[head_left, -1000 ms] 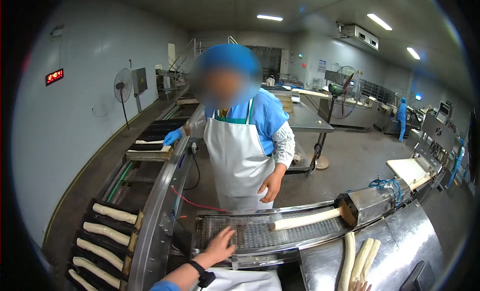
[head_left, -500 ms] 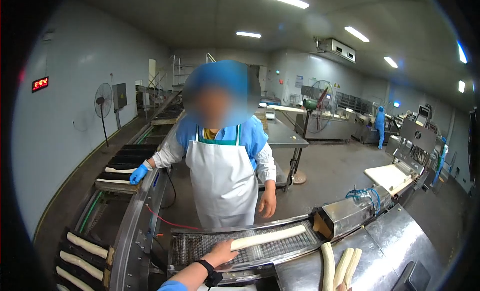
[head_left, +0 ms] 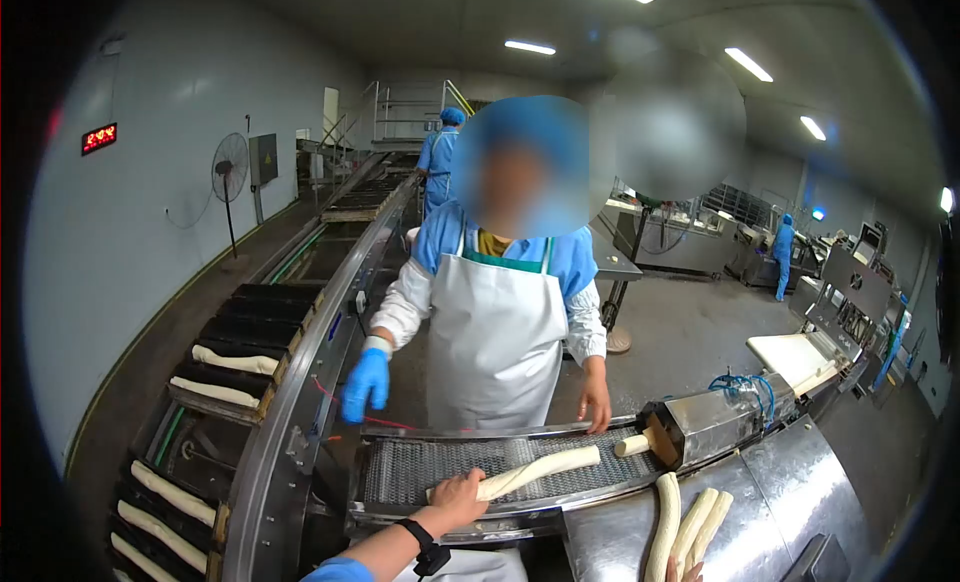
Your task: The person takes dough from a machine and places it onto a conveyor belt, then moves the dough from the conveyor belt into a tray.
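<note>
My left hand (head_left: 458, 496) is closed around the near end of a long pale dough strip (head_left: 540, 472). The strip lies slightly bent along a metal mesh conveyor (head_left: 415, 467). At the bottom edge, only the fingertips of my right hand (head_left: 696, 572) show, around the near ends of two dough strips (head_left: 702, 527) lying side by side on a steel surface (head_left: 765, 507). Left of this pair rests another dough strip (head_left: 662, 527). A short piece of dough (head_left: 632, 445) sticks out of the machine's outlet onto the mesh.
Across the conveyor stands a co-worker in a white apron (head_left: 495, 332), with a blue-gloved hand (head_left: 366, 384) hanging beside a rail. Dark trays (head_left: 150, 497) with dough strips run along the left line. A metal machine housing (head_left: 715, 422) sits at the conveyor's right end.
The co-worker's gloved hand has left the tray line and come toward the mesh conveyor. A new dough end has emerged from the machine. The strip under my left hand is now more bent.
</note>
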A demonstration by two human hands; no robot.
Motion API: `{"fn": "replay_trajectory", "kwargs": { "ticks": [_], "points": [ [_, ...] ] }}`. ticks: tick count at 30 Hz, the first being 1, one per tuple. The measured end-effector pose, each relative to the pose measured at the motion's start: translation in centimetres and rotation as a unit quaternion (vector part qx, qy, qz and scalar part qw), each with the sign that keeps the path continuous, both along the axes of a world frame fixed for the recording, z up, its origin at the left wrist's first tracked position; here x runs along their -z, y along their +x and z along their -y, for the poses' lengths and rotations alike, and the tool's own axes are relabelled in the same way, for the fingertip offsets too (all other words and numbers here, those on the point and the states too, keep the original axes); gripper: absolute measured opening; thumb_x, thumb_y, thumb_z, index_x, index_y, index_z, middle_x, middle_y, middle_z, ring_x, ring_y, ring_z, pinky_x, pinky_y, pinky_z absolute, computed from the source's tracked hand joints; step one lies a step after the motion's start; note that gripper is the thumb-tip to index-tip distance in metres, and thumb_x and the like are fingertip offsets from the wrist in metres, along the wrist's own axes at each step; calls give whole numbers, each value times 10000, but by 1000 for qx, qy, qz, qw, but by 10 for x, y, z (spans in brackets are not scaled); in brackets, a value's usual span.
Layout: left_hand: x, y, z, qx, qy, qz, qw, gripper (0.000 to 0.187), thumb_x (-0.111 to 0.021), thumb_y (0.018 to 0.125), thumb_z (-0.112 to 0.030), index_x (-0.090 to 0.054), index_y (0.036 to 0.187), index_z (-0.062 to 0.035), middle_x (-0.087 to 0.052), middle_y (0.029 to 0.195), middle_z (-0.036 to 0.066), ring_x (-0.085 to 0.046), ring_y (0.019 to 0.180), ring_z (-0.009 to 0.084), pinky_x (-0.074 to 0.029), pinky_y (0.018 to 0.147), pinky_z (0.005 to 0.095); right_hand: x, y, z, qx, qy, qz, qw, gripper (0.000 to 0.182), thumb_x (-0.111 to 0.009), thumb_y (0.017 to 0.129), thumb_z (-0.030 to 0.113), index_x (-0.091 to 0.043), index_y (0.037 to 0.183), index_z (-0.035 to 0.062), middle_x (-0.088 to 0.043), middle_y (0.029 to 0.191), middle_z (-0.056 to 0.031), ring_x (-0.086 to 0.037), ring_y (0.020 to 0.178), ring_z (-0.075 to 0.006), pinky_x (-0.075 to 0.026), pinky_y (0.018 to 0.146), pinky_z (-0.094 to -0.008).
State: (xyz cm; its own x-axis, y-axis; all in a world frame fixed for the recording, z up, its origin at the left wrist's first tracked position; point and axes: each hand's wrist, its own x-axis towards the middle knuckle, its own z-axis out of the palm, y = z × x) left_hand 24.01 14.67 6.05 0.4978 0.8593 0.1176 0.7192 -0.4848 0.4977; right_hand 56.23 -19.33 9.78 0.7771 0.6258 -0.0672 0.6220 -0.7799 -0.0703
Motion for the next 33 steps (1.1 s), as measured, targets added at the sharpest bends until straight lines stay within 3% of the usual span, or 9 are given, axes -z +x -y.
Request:
{"fn": "replay_trajectory", "kwargs": {
  "ticks": [7, 8, 9, 10, 12, 17, 21, 25, 33],
  "points": [
    [-17, -41, 5, -39, -56, -40, 997, 346, -685, 834, -361, -714, 1014, -67, -718, 975, 177, -701, 885, 357, -555, 805, 431, -7, -9, -4, 0, -2, -11, 1000, 866, -699, 818, 558, -365, 1575, 302, -230, 1628, -300, -323, 1426, -556, -318, 1137, -648],
    [6, -43, 5, -85, -311, 194, 927, 382, -681, 848, -387, -709, 1048, -62, -724, 967, 151, -698, 853, 325, -558, 776, 420, 1, -4, 0, -16, 0, 14, 1000, 835, -703, 817, 565, -414, 1547, 278, -250, 1623, -289, -332, 1418, -559, -332, 1122, -655],
    [1, -47, 11, -122, -518, 410, 741, 418, -677, 863, -412, -705, 1082, -57, -731, 960, 124, -694, 821, 293, -561, 747, 409, 6, -1, 0, -25, -5, 16, 1000, 835, -703, 817, 565, -414, 1547, 278, -250, 1623, -289, -332, 1418, -559, -332, 1122, -655],
    [-4, -57, 15, -140, -597, 475, 632, 455, -681, 876, -422, -693, 1126, -42, -727, 951, 84, -660, 760, 219, -557, 694, 385, 10, 1, 0, -26, -5, 27, 999, 809, -704, 817, 566, -447, 1525, 270, -258, 1622, -280, -334, 1414, -560, -343, 1114, -655],
    [-32, -79, 15, -75, -551, 603, 572, 363, -656, 911, -394, -693, 1103, -88, -706, 885, 55, -625, 698, 172, -542, 627, 346, 13, 1, 4, -36, -11, 35, 999, 758, -690, 827, 583, -515, 1475, 231, -274, 1623, -254, -335, 1408, -564, -370, 1092, -656],
    [-150, -116, -11, -130, -253, 794, 538, 394, -642, 953, -440, -652, 1152, -100, -689, 988, 42, -656, 833, 159, -559, 724, 326, 29, 6, 10, -54, -83, 73, 992, 812, -617, 867, 650, -484, 1506, 167, -253, 1635, -252, -345, 1405, -560, -375, 1095, -636],
    [-207, -170, -19, -196, 24, 747, 635, 459, -685, 954, -389, -620, 1239, -36, -662, 1136, 86, -646, 1016, 185, -541, 880, 353, 22, 2, 5, -54, -73, 91, 992, 851, -594, 880, 667, -443, 1538, 149, -232, 1647, -254, -335, 1430, -527, -360, 1134, -580],
    [-184, -266, -70, -197, 18, 805, 559, 353, -649, 995, -301, -617, 1213, -25, -637, 1118, 70, -626, 1050, 189, -514, 930, 351, 24, -6, 2, -45, -71, 101, 991, 853, -598, 883, 664, -456, 1525, 121, -254, 1637, -260, -344, 1436, -504, -347, 1148, -566],
    [-75, -412, -75, -348, -70, 683, 639, 439, -622, 956, -143, -538, 1371, -28, -578, 1250, 136, -612, 1088, 275, -522, 945, 362, 64, -11, 8, -153, 118, 145, 970, 707, -721, 876, 321, -486, 1423, -61, -484, 1462, -300, -446, 1359, -474, -355, 1160, -515]
  ]
}}
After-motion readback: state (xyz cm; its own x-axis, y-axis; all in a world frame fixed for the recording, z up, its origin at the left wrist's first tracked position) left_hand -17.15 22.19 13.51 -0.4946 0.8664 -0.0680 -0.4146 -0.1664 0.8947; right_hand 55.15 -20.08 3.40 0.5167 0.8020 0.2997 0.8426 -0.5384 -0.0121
